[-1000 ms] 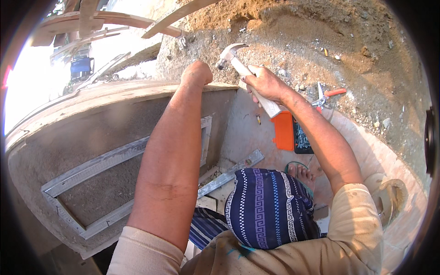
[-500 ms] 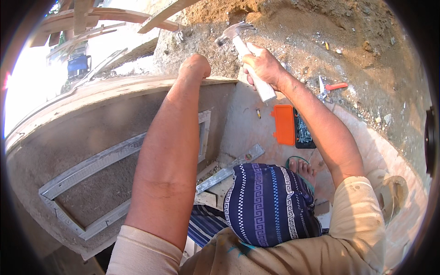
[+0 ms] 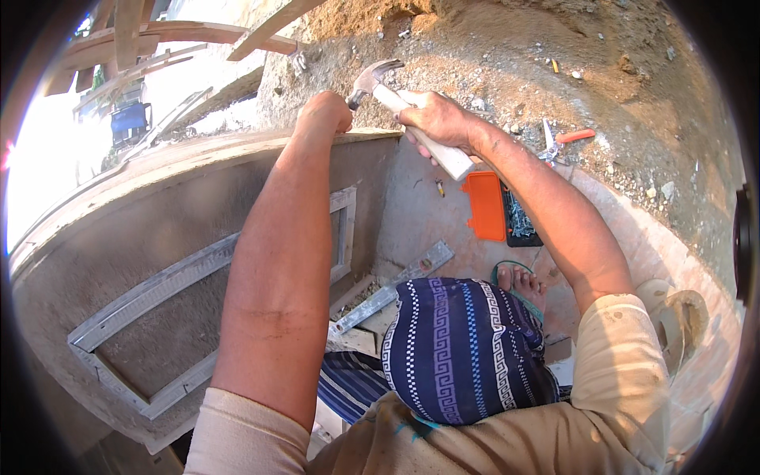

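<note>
A claw hammer (image 3: 374, 77) with a pale handle is gripped in my right hand (image 3: 439, 123), fingers wrapped round the handle. Its striking face is right beside the closed fingers of my left hand (image 3: 324, 115); I cannot tell whether it touches anything. My left hand is a fist at the far end of the wooden board (image 3: 214, 158) that lies along the top of a low grey wall (image 3: 182, 206). Whatever its fingers pinch is hidden behind them.
An orange-lidded case (image 3: 484, 207) of screws or nails lies open beyond my foot. Orange-handled snips (image 3: 570, 137) rest on the gravel. A metal level (image 3: 396, 289) lies by the wall, near a pale rectangular frame (image 3: 158, 289). Wooden beams (image 3: 202, 32) cross at upper left.
My right hand has swung the hammer left and slightly down, bringing its head close to my left fist. The view has shifted slightly.
</note>
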{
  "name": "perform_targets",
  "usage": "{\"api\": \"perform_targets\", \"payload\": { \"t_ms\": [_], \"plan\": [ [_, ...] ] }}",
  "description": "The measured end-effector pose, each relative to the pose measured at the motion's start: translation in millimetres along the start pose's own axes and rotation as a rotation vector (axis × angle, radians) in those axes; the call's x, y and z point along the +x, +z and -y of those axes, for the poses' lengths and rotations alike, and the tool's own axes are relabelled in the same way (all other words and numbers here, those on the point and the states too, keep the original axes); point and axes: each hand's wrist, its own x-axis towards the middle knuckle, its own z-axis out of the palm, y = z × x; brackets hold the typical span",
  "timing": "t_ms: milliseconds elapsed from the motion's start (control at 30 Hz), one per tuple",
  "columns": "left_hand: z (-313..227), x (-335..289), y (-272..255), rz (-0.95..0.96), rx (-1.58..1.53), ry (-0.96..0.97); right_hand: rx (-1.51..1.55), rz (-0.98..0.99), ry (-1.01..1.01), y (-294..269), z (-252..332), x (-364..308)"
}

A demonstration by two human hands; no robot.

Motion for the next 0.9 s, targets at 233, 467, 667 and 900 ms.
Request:
{"api": "perform_targets", "payload": {
  "t_ms": [233, 467, 667, 900],
  "plan": [
    [-5, 2, -1, 0.062, 0.016, -0.054, 0.218, -0.234, -0.168, 0, 13, -2],
    [-1, -11, -1, -0.022, -0.043, -0.057, 0.0, 0.046, -0.038, -6, 6, -3],
    [-3, -14, -7, -0.027, -0.002, -0.005, 0.439, -0.359, -0.215, 2, -5, 11],
    [6, -7, 6, -0.098, 0.045, 0.044, 0.049, -0.004, -0.068, -12, 5, -8]
  ]
}}
